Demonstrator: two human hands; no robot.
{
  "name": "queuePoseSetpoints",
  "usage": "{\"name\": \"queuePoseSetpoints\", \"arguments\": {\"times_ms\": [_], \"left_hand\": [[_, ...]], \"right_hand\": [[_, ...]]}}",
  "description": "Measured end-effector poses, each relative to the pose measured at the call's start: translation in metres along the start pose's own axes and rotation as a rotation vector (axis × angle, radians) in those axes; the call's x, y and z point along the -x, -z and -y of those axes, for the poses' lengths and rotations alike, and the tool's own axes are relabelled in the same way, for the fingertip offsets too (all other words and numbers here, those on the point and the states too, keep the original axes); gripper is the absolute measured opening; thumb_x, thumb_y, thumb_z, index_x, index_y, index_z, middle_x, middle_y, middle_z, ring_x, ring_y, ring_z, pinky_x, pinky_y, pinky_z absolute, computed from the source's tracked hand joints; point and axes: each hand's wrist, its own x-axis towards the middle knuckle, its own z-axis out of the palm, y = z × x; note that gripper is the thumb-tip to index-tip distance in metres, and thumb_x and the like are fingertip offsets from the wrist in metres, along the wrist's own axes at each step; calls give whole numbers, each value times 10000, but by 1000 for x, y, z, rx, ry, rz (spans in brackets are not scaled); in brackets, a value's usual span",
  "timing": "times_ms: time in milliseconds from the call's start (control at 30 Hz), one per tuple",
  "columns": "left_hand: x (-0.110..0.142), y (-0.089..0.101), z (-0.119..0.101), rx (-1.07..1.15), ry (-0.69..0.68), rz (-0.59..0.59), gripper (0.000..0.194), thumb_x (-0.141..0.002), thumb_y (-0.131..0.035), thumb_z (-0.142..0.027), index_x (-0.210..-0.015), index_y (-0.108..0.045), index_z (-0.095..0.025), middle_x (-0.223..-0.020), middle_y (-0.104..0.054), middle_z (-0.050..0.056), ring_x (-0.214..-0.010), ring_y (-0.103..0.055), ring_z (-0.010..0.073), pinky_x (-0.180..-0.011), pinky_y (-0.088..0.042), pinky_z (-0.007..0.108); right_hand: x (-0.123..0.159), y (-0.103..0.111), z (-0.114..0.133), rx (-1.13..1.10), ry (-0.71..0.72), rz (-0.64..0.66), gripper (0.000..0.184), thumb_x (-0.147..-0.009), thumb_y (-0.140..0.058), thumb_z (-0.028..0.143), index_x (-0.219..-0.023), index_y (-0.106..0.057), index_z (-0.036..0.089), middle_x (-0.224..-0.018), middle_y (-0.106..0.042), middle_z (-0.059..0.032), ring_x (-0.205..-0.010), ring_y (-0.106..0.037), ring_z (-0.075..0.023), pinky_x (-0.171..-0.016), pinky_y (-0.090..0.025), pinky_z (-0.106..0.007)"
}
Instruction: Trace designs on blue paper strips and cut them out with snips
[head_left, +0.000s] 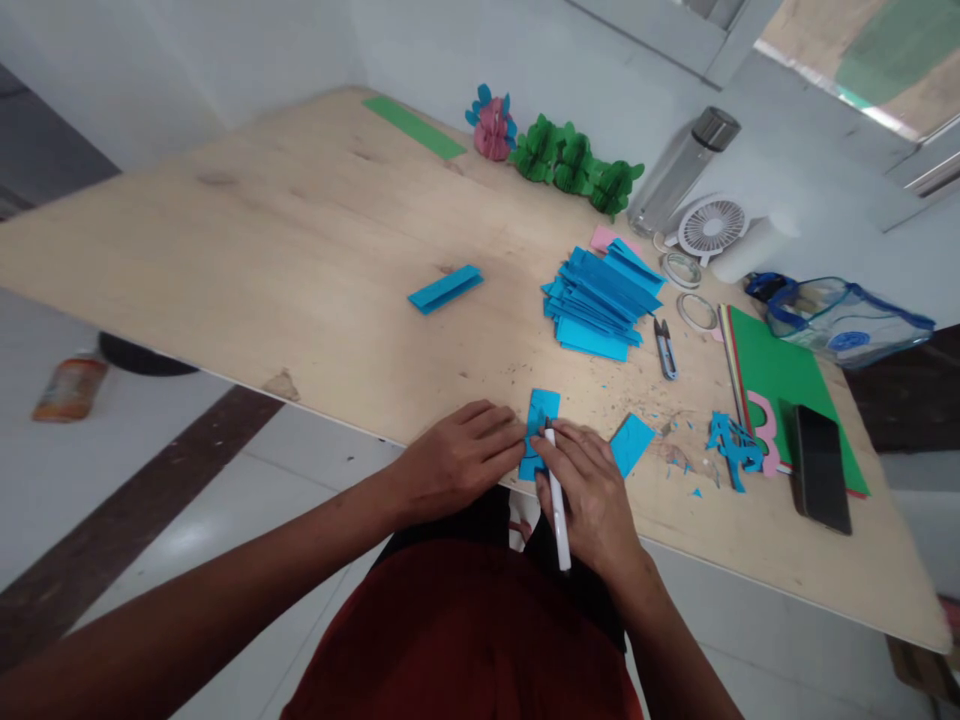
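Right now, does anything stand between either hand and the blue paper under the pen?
Nothing visible does: the left hand rests at the left edge of the blue paper piece, and the right hand holds the white pen over it.

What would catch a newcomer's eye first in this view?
Probably the heap of blue papers on the table, right of centre. Next, the right hand holding a white pen over a blue strip at the near edge, the left hand beside it. Near the wall, green paper shapes stand beside a pink one.
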Motion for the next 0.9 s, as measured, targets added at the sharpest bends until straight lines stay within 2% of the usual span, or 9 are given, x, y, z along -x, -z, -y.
{"name": "queuePoseSetpoints", "arguments": {"times_ms": [133,200,333,400,633,900], "left_hand": [[-3,1,0,16,4,44,182,-965,-468,-144,-1025,-639,-124,-1067,-722,108,-930,-631,225,-868,-528,407],[-3,1,0,55,38,24,180,-958,-465,-132,-1020,-635,-130,-1036,-728,94,-923,-632,223,-864,-529,406],[1,-3,0,174,167,-69,189,-949,-471,-139,-1066,-619,-152,-1122,-713,95,-1047,-632,227,-930,-519,414],[2,-4,0,183,234,-78,204,-947,-487,-169,-1110,-609,-159,-1200,-688,110,-1136,-610,238,-980,-501,431],[-6,-5,-6,152,292,84,344,-931,-493,-220,-1260,-542,-131,-1335,-622,149,-1279,-533,296,-1068,-441,505],[-11,-6,-7,89,306,125,301,-934,-481,-187,-1217,-564,-129,-1303,-639,150,-1247,-556,290,-1061,-447,495]], "right_hand": [[1,-1,-1,10,5,-11,393,-929,-534,152,-1316,-597,180,-1232,-698,-135,-1226,-590,-285,-1012,-475,-505],[1,-1,-1,15,8,-17,387,-932,-533,154,-1312,-598,177,-1232,-698,-136,-1227,-589,-284,-1016,-473,-505],[1,-1,-1,18,16,-9,403,-936,-521,160,-1334,-577,192,-1250,-690,-131,-1231,-586,-281,-1022,-466,-515],[1,-1,-1,19,13,-3,413,-934,-519,158,-1342,-569,197,-1257,-687,-129,-1236,-582,-281,-1026,-462,-515],[1,-1,-2,7,15,-6,386,-936,-527,166,-1317,-590,177,-1240,-690,-132,-1217,-584,-281,-1024,-462,-505],[-1,1,1,-8,-5,2,363,-942,-519,143,-1292,-608,175,-1219,-698,-125,-1211,-583,-276,-1032,-454,-492]]}}
